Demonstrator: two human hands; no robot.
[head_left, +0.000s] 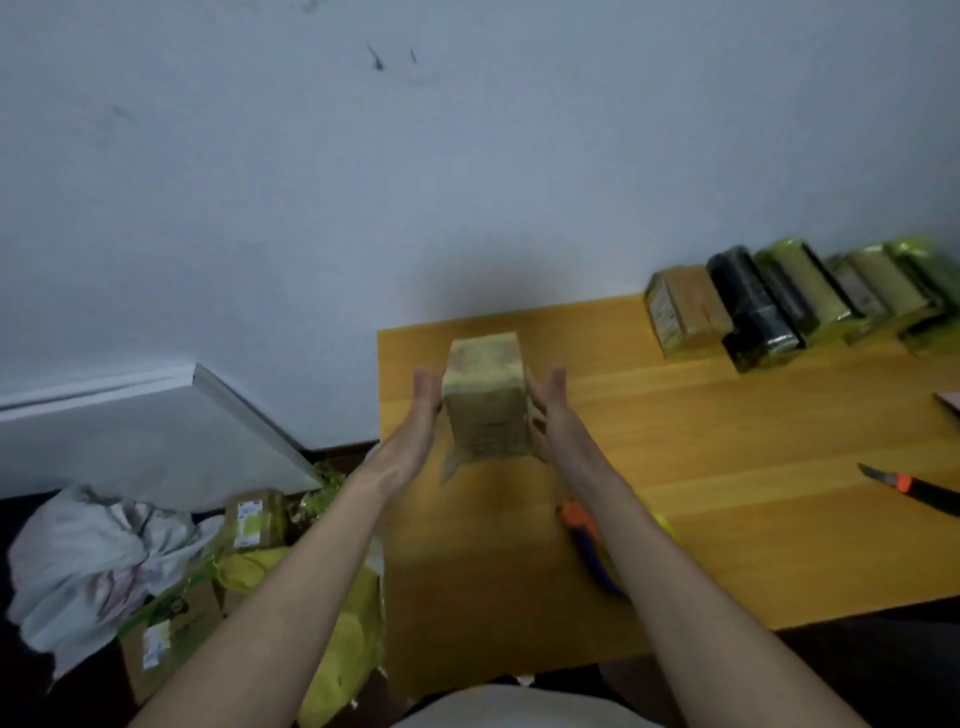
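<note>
box (485, 395) between left hand (423, 415) and right hand (553, 410), packets (779, 306) behind on table (727, 493)

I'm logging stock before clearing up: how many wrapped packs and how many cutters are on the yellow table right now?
Wrapped packs in the row by the wall: 5 in view; the row reaches the picture's edge
Pack between left hand and right hand: 1
Utility knives: 2
Total: 8
</note>
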